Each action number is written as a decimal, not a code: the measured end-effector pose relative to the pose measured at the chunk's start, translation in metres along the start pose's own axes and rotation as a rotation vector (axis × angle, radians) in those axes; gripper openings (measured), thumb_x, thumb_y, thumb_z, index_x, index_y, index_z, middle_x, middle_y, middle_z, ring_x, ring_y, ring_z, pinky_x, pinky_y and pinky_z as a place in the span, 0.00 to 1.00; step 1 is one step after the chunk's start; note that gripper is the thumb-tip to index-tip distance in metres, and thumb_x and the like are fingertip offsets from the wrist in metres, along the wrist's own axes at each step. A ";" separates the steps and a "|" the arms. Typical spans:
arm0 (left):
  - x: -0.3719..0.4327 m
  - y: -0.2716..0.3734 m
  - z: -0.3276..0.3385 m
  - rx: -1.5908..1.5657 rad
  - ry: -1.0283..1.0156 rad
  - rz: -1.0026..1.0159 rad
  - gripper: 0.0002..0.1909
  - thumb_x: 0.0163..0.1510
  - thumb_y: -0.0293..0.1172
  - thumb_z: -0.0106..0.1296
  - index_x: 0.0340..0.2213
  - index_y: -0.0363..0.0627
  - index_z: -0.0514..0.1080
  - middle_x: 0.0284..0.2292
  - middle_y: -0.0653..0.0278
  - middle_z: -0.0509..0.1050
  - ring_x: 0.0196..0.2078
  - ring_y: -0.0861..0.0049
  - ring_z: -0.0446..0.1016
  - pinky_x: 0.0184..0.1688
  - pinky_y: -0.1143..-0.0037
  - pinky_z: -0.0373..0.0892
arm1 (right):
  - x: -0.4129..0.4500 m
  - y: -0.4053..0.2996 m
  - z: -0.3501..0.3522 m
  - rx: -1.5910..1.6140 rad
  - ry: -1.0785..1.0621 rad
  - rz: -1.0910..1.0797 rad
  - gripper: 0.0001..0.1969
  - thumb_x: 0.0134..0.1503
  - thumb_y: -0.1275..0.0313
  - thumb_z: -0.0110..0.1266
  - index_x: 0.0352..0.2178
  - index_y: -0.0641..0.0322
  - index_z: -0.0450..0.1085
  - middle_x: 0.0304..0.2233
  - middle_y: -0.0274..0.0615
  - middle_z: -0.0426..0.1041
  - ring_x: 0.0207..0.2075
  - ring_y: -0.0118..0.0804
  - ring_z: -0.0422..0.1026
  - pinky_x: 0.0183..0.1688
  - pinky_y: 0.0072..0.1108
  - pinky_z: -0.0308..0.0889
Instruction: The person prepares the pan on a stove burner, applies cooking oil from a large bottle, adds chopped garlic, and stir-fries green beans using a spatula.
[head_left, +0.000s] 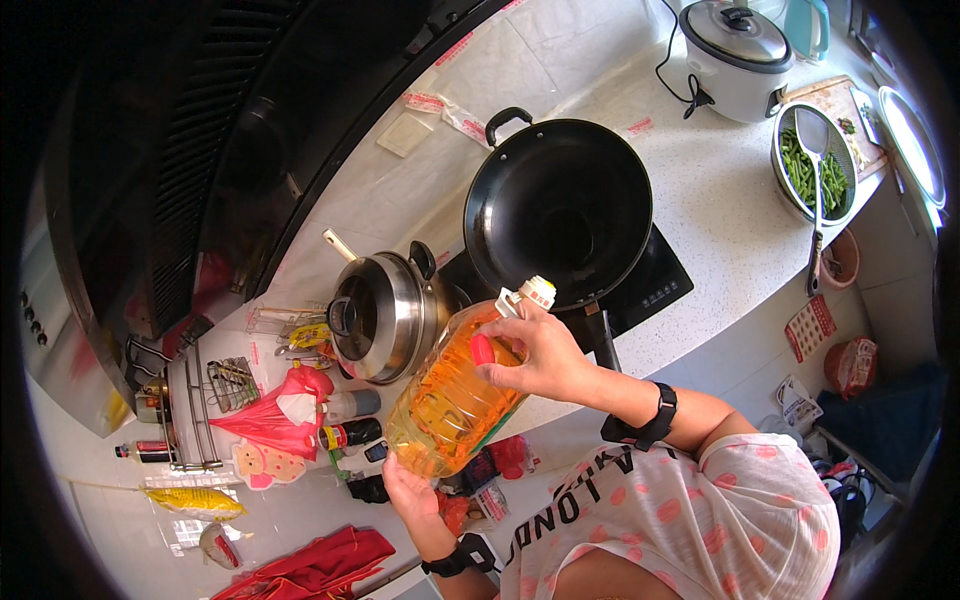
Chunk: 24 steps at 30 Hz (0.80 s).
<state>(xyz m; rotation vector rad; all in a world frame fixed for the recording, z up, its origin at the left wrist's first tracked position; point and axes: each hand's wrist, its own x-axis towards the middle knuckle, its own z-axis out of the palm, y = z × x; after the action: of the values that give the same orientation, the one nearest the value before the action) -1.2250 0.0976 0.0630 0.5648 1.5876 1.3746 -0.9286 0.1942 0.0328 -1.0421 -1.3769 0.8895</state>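
Observation:
A large clear plastic bottle of golden cooking oil (442, 397) is tilted, its white spout (536, 291) at the near rim of a black wok (559, 195). My left hand (411, 487) supports the bottle's base. Between thumb and finger, my right hand (536, 352) pinches a red cap (482, 350) beside the neck; its other fingers are partly hidden at the neck. No stream shows at the spout. Inside the wok is a dark glossy patch. The wok sits on a black cooktop (667, 277), its handle (604, 341) pointing towards me.
Left of the wok stands a lidded steel pot (386, 315). Sauce bottles (352, 433) and a red plastic bag (289, 412) crowd the counter beyond it. To the right are a rice cooker (739, 79) and a colander (780, 169) of cut green beans, a spatula (816, 172) across it.

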 end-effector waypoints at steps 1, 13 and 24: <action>0.000 0.000 0.000 -0.001 -0.006 0.014 0.23 0.54 0.46 0.45 0.46 0.42 0.66 0.45 0.62 0.70 0.47 0.69 0.69 0.49 0.68 0.63 | 0.000 0.000 0.000 -0.001 0.001 -0.003 0.22 0.39 0.60 0.62 0.35 0.60 0.73 0.29 0.43 0.64 0.28 0.36 0.65 0.31 0.24 0.64; 0.000 0.002 0.002 0.004 -0.025 0.015 0.24 0.53 0.46 0.46 0.45 0.42 0.66 0.46 0.61 0.70 0.48 0.68 0.68 0.49 0.67 0.63 | 0.001 0.001 0.000 -0.018 -0.005 0.026 0.22 0.39 0.60 0.63 0.36 0.60 0.73 0.29 0.43 0.64 0.27 0.35 0.65 0.31 0.23 0.64; -0.001 0.001 0.002 -0.022 -0.010 0.004 0.22 0.55 0.44 0.44 0.45 0.39 0.65 0.45 0.60 0.70 0.48 0.68 0.68 0.50 0.69 0.62 | 0.000 0.001 0.001 -0.018 0.001 0.026 0.21 0.39 0.61 0.63 0.35 0.60 0.74 0.29 0.42 0.64 0.27 0.35 0.65 0.31 0.23 0.64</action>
<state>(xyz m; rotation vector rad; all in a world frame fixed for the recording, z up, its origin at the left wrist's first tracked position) -1.2228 0.0985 0.0643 0.5615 1.5628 1.3887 -0.9299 0.1949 0.0319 -1.0757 -1.3758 0.8971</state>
